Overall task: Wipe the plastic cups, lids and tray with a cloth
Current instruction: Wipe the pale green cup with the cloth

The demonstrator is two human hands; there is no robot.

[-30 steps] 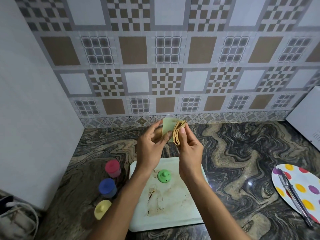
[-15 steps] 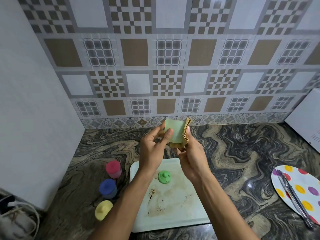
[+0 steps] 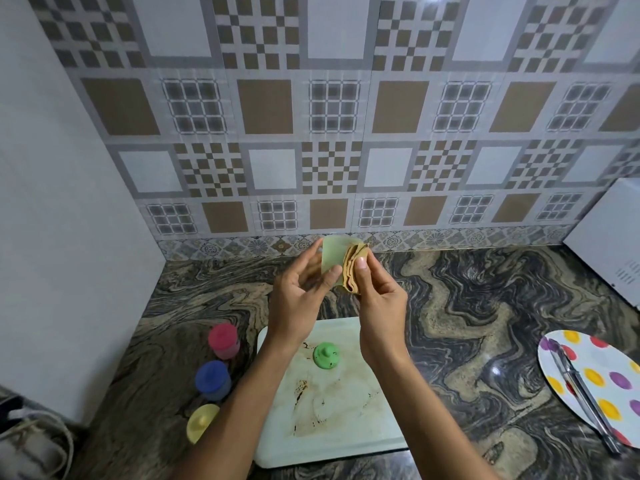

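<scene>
My left hand (image 3: 299, 289) holds a pale green plastic cup (image 3: 334, 256) in the air above the counter, thumb and fingers around its wall. My right hand (image 3: 375, 299) pinches a folded tan cloth (image 3: 351, 273) against the cup's right side. Below my hands lies a white tray (image 3: 346, 441) with brown stains, and a green lid (image 3: 326, 355) sits on it. Left of the tray stand a pink-lidded cup (image 3: 223, 341), a blue-lidded cup (image 3: 212, 380) and a yellow-lidded cup (image 3: 201, 422).
The dark marbled counter (image 3: 467, 306) runs to a tiled back wall. A white panel (image 3: 69, 237) closes the left side. A polka-dot plate (image 3: 595, 379) with metal tongs (image 3: 585, 396) lies at the right, and a white appliance (image 3: 609, 237) stands behind it.
The cup turned in my left hand. The cloth in my right hand moved round the cup's side, from behind it back to its right edge.
</scene>
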